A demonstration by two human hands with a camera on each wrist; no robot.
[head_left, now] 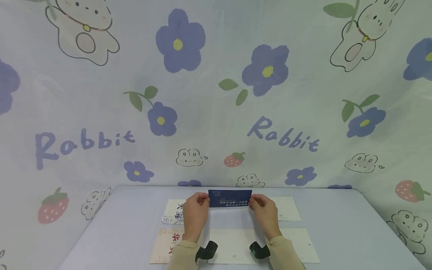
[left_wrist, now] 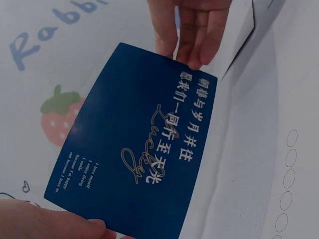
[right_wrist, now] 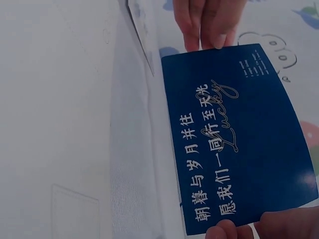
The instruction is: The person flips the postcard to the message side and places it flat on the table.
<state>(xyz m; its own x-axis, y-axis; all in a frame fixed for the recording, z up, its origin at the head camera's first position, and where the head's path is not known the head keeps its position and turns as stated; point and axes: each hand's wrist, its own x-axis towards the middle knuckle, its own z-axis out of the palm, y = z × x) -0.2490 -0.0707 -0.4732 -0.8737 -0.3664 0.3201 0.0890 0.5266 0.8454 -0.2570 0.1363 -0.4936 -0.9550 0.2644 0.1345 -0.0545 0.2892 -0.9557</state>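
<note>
Both hands hold a dark blue postcard (head_left: 230,198) above the far part of the table, one at each short end. The left hand (head_left: 197,213) pinches its left end between thumb and fingers; the right hand (head_left: 264,213) pinches the right end. White Chinese characters and a thin gold "Lucky" script show on the card in both wrist views. In the left wrist view the card (left_wrist: 134,139) looks slightly bowed. Upside-down print faces the head camera.
Several cards lie on the white table (head_left: 337,225): one with blue characters (head_left: 172,210), one with red characters (head_left: 165,245), and pale ones at the near middle (head_left: 232,243), back right (head_left: 290,208) and front right (head_left: 300,247). A curtain printed with rabbits and flowers (head_left: 209,112) hangs behind.
</note>
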